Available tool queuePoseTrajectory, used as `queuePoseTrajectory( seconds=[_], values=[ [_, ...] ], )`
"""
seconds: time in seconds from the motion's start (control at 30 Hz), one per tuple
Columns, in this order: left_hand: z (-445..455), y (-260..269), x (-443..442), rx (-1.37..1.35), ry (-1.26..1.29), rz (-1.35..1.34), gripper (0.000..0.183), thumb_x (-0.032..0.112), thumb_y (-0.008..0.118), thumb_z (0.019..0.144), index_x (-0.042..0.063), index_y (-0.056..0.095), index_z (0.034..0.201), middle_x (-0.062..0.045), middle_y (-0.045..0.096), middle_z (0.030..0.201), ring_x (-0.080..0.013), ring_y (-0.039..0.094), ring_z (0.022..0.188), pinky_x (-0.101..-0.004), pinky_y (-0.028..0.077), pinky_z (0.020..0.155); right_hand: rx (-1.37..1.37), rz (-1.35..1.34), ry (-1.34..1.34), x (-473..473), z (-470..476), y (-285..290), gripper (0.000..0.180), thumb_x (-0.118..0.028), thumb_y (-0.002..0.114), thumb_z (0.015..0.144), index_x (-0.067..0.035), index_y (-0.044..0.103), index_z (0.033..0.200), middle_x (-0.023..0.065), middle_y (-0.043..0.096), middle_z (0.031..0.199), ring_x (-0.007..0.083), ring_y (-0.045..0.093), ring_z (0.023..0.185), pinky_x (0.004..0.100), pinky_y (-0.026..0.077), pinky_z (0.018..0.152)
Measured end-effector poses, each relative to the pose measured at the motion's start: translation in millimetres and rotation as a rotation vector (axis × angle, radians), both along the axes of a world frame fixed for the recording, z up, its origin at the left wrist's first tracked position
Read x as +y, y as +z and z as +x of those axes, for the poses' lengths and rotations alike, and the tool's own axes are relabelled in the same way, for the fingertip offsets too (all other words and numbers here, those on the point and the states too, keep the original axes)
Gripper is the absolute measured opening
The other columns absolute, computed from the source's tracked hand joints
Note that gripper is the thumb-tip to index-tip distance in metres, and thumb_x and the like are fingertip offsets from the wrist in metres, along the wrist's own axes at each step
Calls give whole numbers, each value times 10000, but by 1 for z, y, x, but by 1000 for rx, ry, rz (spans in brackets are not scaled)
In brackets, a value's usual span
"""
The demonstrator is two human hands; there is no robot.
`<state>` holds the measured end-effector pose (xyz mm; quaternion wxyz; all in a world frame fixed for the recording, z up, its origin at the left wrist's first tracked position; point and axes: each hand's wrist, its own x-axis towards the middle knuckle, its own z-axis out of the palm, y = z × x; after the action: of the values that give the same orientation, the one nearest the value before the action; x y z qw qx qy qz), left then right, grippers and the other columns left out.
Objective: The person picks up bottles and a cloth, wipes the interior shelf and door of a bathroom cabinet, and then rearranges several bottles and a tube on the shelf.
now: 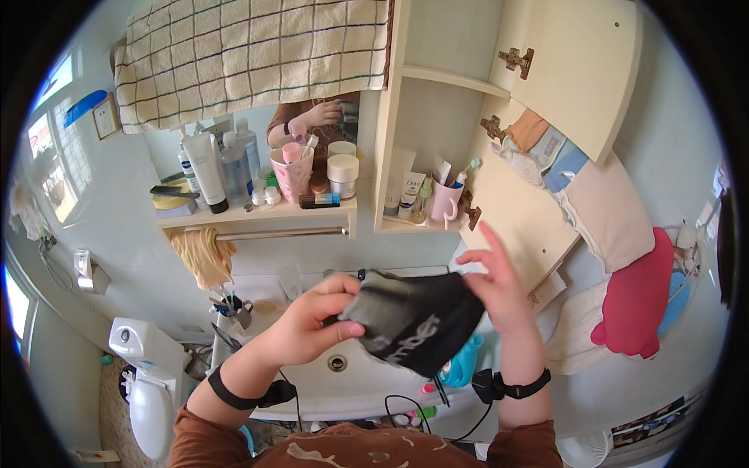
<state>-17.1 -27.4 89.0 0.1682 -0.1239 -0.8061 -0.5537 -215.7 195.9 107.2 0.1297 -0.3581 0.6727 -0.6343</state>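
Note:
A black and grey fabric item [421, 319], perhaps a small bag or piece of clothing, is spread out above the white washbasin [316, 386]; it bears pale lettering. My left hand [316, 319] grips its left edge between thumb and fingers. At its upper right edge, my right hand [497, 286] pinches the cloth, other fingers raised and spread. Part of the basin is hidden behind the fabric, while the drain [337, 363] shows below it. Each forearm wears a black strap, and the right one [526, 384] carries a small black device.
A wooden shelf [263, 216] with bottles and jars runs under the mirror. Right of it, an open cabinet door [573, 70] juts outward near hanging towels [608, 210]. A blue bottle [465, 365] stands by the basin's right side. The toilet [151, 403] is at left.

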Motion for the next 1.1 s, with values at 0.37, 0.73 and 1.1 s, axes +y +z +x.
queuePoseTrajectory(
  seconds=[0.37,0.73,1.1],
  values=[
    [-52,42,2,174,47,-326,208,5,720,716,17,631,904,-115,534,1130,-269,590,902,-299,472,735,-340,-491,723,-46,44,-53,1064,-324,754,765,-90,-4,1474,140,414,1361,209,407,1241,341,280,1047],
    [-140,95,-35,525,142,252,385,58,685,787,30,533,1139,-83,551,1045,-219,564,962,-321,458,814,84,-608,81,-76,10,53,874,49,580,747,-81,110,1472,130,424,1348,210,478,1180,316,389,970],
    [-253,164,-87,1033,903,-442,682,96,656,769,48,320,1360,-199,303,1372,-414,291,1271,-478,272,1055,976,589,-982,-173,-70,238,782,-34,535,777,-157,176,1460,150,641,1032,295,611,956,373,505,790]
  ],
)
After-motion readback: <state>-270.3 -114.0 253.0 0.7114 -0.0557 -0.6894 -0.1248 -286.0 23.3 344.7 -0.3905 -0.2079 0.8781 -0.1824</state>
